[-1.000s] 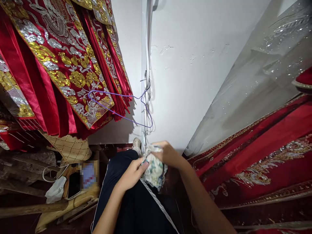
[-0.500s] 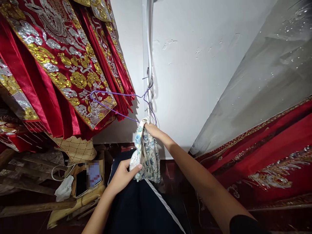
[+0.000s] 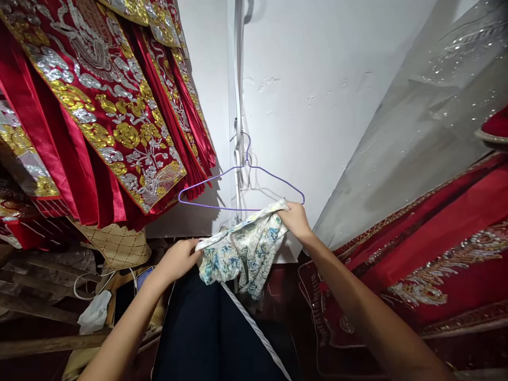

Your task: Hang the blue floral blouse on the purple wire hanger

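Note:
A small white garment (image 3: 260, 243) with blue and green flowers is stretched between my hands, its upper edge slanting up to the right. My left hand (image 3: 178, 260) pinches the left end of that edge, and my right hand (image 3: 296, 219) grips the right end, higher up. Just behind, a purple wire hanger (image 3: 210, 208) hangs by its hook at the wall. Its lower right part passes close to my right hand and the garment's edge; whether they touch I cannot tell. Folds hide my fingertips.
Red costumes with gold and silver embroidery (image 3: 127, 132) hang at the left. At the right are grey sheer cloth (image 3: 381, 159) and a red embroidered costume (image 3: 456, 254). A bamboo chair (image 3: 51, 341) at lower left bears a phone and a white crumpled piece (image 3: 95, 312).
The garment, earlier bunched and upright, is now spread sideways. My right hand has moved right, my left slightly left and up. The hanger has swung round to face me broadside.

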A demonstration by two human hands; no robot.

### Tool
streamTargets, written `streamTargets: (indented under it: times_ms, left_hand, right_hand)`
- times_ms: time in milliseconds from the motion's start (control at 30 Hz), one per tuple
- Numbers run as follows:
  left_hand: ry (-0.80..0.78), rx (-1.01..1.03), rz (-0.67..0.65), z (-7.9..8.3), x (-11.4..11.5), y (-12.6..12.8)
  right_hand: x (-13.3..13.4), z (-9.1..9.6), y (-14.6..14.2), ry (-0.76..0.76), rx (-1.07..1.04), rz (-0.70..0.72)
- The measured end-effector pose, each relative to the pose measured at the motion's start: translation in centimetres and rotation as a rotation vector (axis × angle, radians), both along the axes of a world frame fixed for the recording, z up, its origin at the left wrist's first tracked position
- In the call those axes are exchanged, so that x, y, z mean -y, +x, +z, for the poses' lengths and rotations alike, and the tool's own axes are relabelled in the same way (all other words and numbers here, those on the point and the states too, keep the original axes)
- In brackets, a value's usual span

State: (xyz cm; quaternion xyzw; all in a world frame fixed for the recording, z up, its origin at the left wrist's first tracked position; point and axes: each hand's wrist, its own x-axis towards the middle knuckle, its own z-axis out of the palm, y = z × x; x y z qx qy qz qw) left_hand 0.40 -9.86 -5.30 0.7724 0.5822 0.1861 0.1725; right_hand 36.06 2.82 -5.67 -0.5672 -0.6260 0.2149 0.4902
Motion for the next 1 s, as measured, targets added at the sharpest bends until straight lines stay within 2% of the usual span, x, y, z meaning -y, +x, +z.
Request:
streamTargets:
  times_ms: [133,200,300,400,467,600,833,1000]
  left_hand:
    - [0.154,-0.019,-0.013,3.2,-3.2,0.5]
    - [0.212,0.008,-0.023,4.3,-4.4,1.2]
    - [0.224,0.125,-0.056,4.8,-5.7,2.8]
    - [0.234,0.257,-0.074,4.2,-6.1,4.1]
    - [0.264,0.296,-0.022,3.6,-6.0,4.2]
    - [0.335,0.276,0.074,2.8,-5.2,2.7]
    - [0.576,0.218,0.128,4.5,-2.0,0.8]
    - [0.661,0.179,0.181,4.5,-1.3,-0.4]
  right_hand:
    - [0.3,0.8,0.5,0.067,-0.104,-0.099]
    - [0.5,1.2,0.5,0.087,-0.161,-0.107]
    - [0.8,1.2,0.1,0.094,-0.215,-0.071]
    - [1.1,0.9,-0.1,0.101,-0.225,-0.032]
    - [1.1,1.0,0.2,0.119,-0.213,-0.037]
    - [0.6,1.4,0.9,0.141,-0.183,-0.093]
    - [0.1,0.6,-0.9,0.125,-0.230,-0.096]
    - [0.4,0.4,-1.9,0.140,-0.259,-0.093]
